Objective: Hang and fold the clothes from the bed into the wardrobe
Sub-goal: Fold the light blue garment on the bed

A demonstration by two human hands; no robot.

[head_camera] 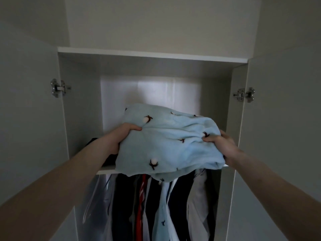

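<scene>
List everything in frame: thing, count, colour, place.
folded fleece garment: 1, light blue with cotton-boll print, at the shelf's front edge, a strip hanging below
shelf: 1, white, mid wardrobe
dark item: 1, black, on the shelf behind the left hand, unclear
hanging clothes: several, navy, white, grey, red-striped, under the shelf
door hinges: 2, metal, either side
left hand: 1, grip on garment's left edge
right hand: 1, grip on right edge

Metal hinge [58, 88], far left, fixed where the open left door [26, 101] meets the cabinet side. Matching metal hinge [245, 95], far right, on the open right door [284, 119]. Pale wall panel [159, 23] above, plain, spanning between both doors.
</scene>
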